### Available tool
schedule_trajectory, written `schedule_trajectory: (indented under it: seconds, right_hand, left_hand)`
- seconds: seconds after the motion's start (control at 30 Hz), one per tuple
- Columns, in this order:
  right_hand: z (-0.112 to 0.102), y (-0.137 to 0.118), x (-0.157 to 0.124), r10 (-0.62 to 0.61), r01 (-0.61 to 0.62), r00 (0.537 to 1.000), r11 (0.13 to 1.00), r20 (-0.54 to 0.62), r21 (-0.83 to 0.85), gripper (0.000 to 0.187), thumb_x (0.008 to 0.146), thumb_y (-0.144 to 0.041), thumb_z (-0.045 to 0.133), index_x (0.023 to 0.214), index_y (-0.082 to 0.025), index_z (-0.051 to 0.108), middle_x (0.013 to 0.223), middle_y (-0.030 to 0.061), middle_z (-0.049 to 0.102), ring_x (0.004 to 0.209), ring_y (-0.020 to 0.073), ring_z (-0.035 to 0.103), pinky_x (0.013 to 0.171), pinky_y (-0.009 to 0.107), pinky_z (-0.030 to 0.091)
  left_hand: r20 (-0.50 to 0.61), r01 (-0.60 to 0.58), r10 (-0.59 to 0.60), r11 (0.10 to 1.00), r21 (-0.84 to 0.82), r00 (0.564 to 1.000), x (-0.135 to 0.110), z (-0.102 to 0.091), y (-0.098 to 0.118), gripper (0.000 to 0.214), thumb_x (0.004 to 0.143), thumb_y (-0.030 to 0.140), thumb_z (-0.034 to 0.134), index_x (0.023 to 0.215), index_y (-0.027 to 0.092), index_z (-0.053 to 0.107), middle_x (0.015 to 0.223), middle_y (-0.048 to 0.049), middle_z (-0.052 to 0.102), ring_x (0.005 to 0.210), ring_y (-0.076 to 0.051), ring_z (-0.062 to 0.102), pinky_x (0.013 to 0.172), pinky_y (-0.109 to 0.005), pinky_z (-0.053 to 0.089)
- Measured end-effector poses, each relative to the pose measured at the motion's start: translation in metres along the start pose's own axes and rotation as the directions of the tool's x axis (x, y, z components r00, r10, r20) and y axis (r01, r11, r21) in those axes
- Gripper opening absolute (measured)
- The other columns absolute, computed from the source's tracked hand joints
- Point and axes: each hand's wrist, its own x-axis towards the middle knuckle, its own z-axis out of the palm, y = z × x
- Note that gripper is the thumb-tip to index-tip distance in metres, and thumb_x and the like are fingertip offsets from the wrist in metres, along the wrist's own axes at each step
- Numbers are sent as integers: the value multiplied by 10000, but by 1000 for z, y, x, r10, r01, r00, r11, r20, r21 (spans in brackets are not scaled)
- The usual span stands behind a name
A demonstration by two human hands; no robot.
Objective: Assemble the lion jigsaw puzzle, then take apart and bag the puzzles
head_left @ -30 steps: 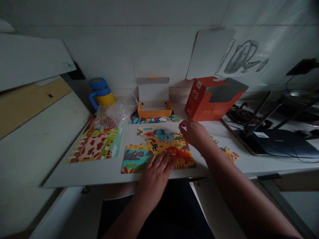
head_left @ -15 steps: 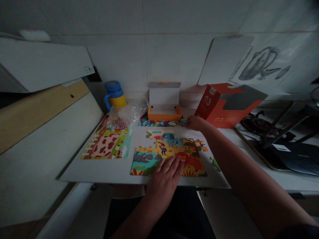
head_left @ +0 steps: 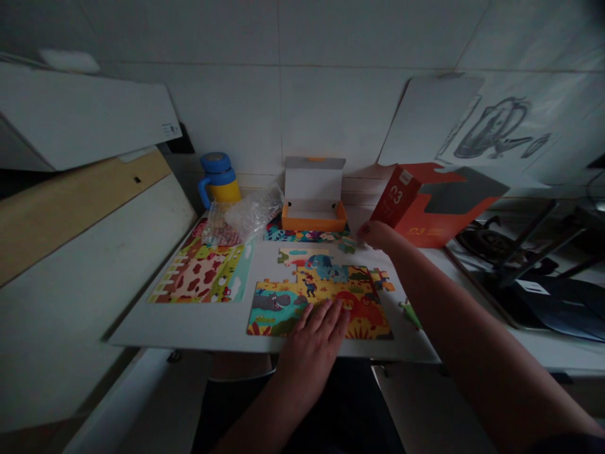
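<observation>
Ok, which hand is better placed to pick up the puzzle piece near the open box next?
Probably your right hand: it is right beside that piece, though blur hides whether they touch. Your left hand is farther off, lying flat on the near part of the hippo puzzle.

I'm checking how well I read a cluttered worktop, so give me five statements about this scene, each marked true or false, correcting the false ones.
1. The left hand rests on the colourful, partly assembled animal jigsaw puzzle. True.
2. The small orange cardboard box with a white inside is closed. False: the small orange cardboard box has its lid raised.
3. The blue-and-yellow handled flask stands behind crumpled clear plastic wrapping. True.
4. The right hand lies flat on the hippo picture. False: the right hand is beyond the puzzle, near the red-orange cardboard box.
5. The grey hippo is left of the orange lions. True.
</observation>
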Motion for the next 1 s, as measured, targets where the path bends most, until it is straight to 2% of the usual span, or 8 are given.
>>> schedule_trajectory:
  seconds: [0.1, 0.17, 0.33, 0.43, 0.53, 0.73, 0.87, 1.0]
  right_hand:
    - [-1, -1, -4, -30, 29, 998, 999, -47, -14, 404, 1057, -317, 469, 1126, -81, 789, 933, 187, 797, 788, 217, 749, 666, 275, 490]
    - [0, -3, -8, -73, 72, 996, 997, -48, -23, 412, 1042, -419, 535, 1076, -108, 802, 984, 183, 802, 890, 241, 757, 715, 280, 493]
    - [7, -12, -17, -156, 156, 987, 987, -23, -38, 480, 852, -575, 780, 1050, -138, 802, 1034, 176, 804, 965, 296, 751, 752, 305, 504]
    - [12, -14, -17, -162, 161, 986, 987, -39, -17, 450, 807, -562, 822, 980, -148, 797, 980, 174, 799, 938, 305, 749, 735, 316, 508]
    - [14, -11, -15, -139, 143, 988, 988, -68, 58, 443, 776, -526, 861, 998, -153, 772, 912, 151, 790, 837, 271, 739, 660, 301, 494]
    - [14, -6, -19, -95, 130, 988, 938, -121, 322, 330, 946, -365, 723, 1194, -158, 655, 855, 75, 771, 601, 132, 646, 509, 223, 439]
    - [19, -10, -28, -151, 179, 984, 879, -97, 442, 258, 948, -350, 715, 1139, -188, 653, 812, 44, 764, 560, 114, 611, 488, 209, 442]
    - [34, -16, -35, -233, 259, 966, 838, -114, 480, 248, 900, -338, 741, 1103, -205, 689, 828, 20, 767, 592, 115, 620, 517, 205, 434]
  left_hand:
    - [-6, 2, -2, 1000, -4, 1000, 0, 3, 0, 543, 1089, 282, 469, 1630, 238, 463, 1689, -33, 466, 1520, -233, 482, 1233, -459, 474]
    - [1, 4, -4, 1000, -4, 1000, -1, 4, 0, 551, 1084, 287, 486, 1632, 234, 461, 1695, -36, 458, 1530, -237, 464, 1235, -461, 471]
    - [38, -6, 6, 1000, -13, 999, 0, 4, 0, 571, 1085, 287, 493, 1648, 223, 423, 1707, -37, 443, 1537, -239, 443, 1246, -465, 442]
    - [42, -4, 5, 1000, -17, 999, 0, 4, 0, 580, 1086, 290, 499, 1656, 226, 407, 1720, -31, 421, 1548, -236, 423, 1260, -462, 420]
    - [23, 7, -7, 1000, -8, 1000, -1, 6, 0, 567, 1093, 290, 490, 1651, 227, 414, 1712, -28, 436, 1542, -228, 429, 1262, -452, 417]
    - [-9, 15, -15, 1000, -1, 1000, -2, 9, 2, 529, 1124, 318, 419, 1647, 241, 419, 1717, -21, 427, 1548, -224, 433, 1257, -449, 417]
    - [-10, 14, -14, 1000, -5, 1000, -2, 9, 2, 530, 1118, 315, 435, 1642, 239, 424, 1717, -17, 427, 1550, -228, 432, 1255, -456, 417]
    - [-13, 18, -18, 1000, -15, 1000, -2, 10, 1, 536, 1115, 321, 443, 1644, 236, 422, 1716, -17, 428, 1550, -235, 430, 1251, -466, 419]
